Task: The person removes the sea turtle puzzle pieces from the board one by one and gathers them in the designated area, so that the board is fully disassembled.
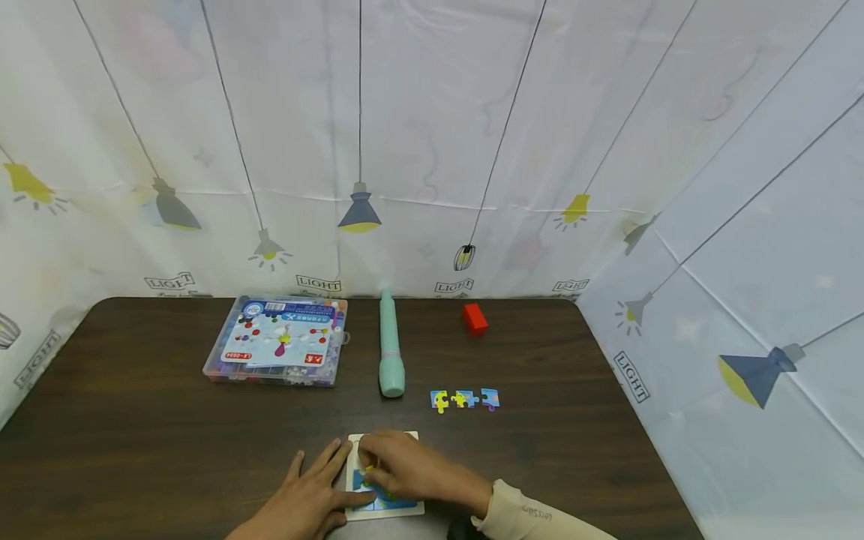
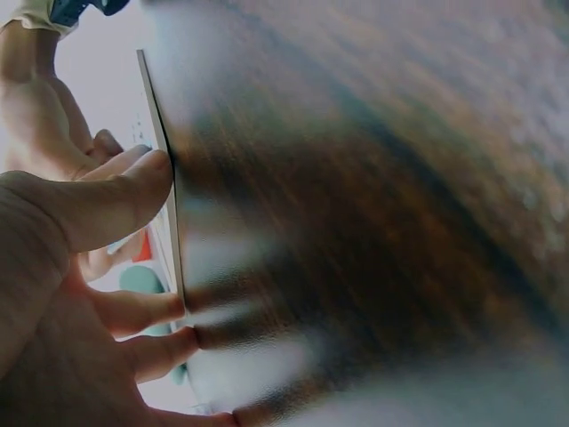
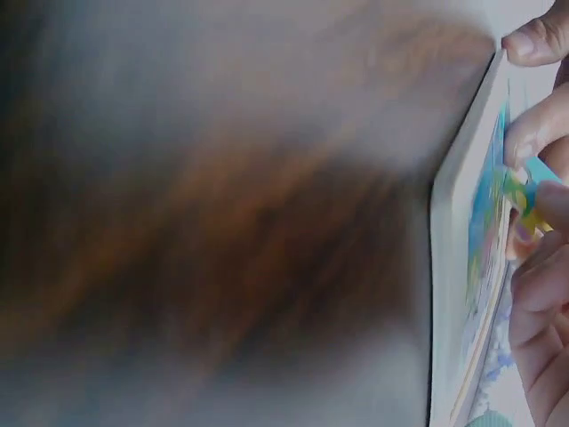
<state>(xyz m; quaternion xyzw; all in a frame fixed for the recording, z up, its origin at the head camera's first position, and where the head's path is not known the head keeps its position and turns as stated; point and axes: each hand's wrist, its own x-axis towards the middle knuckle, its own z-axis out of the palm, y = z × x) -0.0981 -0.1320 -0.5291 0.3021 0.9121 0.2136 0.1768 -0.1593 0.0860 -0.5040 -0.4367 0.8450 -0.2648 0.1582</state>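
Note:
A small jigsaw puzzle board [image 1: 398, 513] with a pale frame and a mostly blue picture lies near the front of the table. My left hand [image 1: 307, 491] rests at the board's left side with fingers spread; its thumb lies over the lower left of the picture. In the left wrist view, the left fingertips touch the table along the board's edge. Above the board, my right hand [image 1: 408, 466] pinches a blue, green and yellow puzzle piece [image 3: 524, 197]. The right hand hides much of the picture in the head view. Several loose puzzle pieces [image 1: 466, 399] lie in a row beyond it, to the right.
A clear plastic case [image 1: 270, 373] with a printed card on top sits at the back left of the brown table [image 1: 135, 450]. Right of it lies a mint-green stick-shaped object [image 1: 389, 345]. A red block [image 1: 475, 320] is near the back edge, before a printed curtain [image 1: 418, 112].

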